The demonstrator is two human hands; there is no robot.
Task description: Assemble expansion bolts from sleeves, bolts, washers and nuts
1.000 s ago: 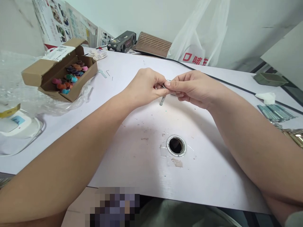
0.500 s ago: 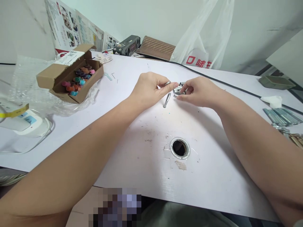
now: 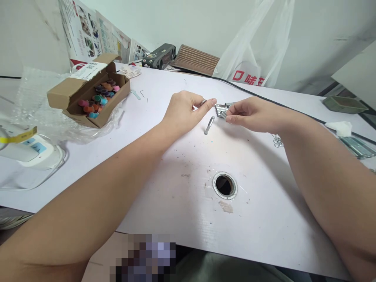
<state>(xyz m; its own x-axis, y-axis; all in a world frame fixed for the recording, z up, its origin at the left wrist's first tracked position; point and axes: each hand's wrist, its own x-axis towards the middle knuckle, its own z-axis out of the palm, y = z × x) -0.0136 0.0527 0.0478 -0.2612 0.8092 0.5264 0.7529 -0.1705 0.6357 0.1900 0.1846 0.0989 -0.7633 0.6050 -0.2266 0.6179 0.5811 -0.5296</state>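
Here, with the clock face centred on the round, silver-rimmed hole [image 3: 226, 197] in the white tabletop [image 3: 173, 207], your left hand [image 3: 185, 109] at eleven o'clock pinches a small shiny metal piece [image 3: 203, 102], mostly hidden by the fingers. Your right hand [image 3: 254, 115], at one, curls its fingertips at a cluster of short silver metal tubes [image 3: 220, 111] at twelve; whether it grips one cannot be told. A lone silver metal tube [image 3: 209, 125] lies just short of the cluster. Red characters reading "口味", with a third partly hidden, mark the translucent white plastic bag [image 3: 246, 58] between twelve and one. At ten, an open brown cardboard box [image 3: 117, 98] bears a white label [image 3: 89, 71], its print too small to read.
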